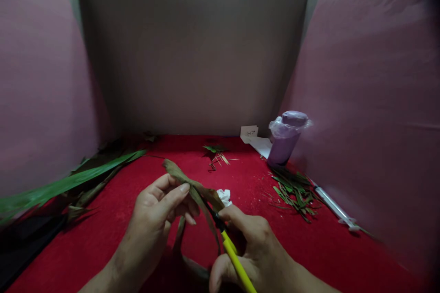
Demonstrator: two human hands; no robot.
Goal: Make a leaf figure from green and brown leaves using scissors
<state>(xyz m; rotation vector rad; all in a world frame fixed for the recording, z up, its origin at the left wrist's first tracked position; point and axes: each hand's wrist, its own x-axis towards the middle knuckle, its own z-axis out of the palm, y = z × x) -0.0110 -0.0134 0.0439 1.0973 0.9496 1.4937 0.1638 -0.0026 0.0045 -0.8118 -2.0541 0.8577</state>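
My left hand (160, 210) pinches a dry brown leaf (177, 171) between thumb and fingers, above a red cloth. The leaf is long and curled, and a strip of it hangs down towards my right hand. My right hand (252, 238) is wrapped round a yellow-handled cutting tool (237, 261) with a black neck. Its dark tip points up and left, against or between the folds of the leaf; I cannot tell which. Part of the handle is hidden by my fingers. Below my hands, another brown strip (195, 265) curves over the cloth.
Long green leaves (75, 183) and a black item (30, 242) lie left. Behind my hands are crumpled white paper (224, 197), toothpick-like sticks (223, 159) and a small leaf (216, 148). At right are a purple tumbler (283, 146), cut leaf strips (297, 192) and a syringe (335, 208).
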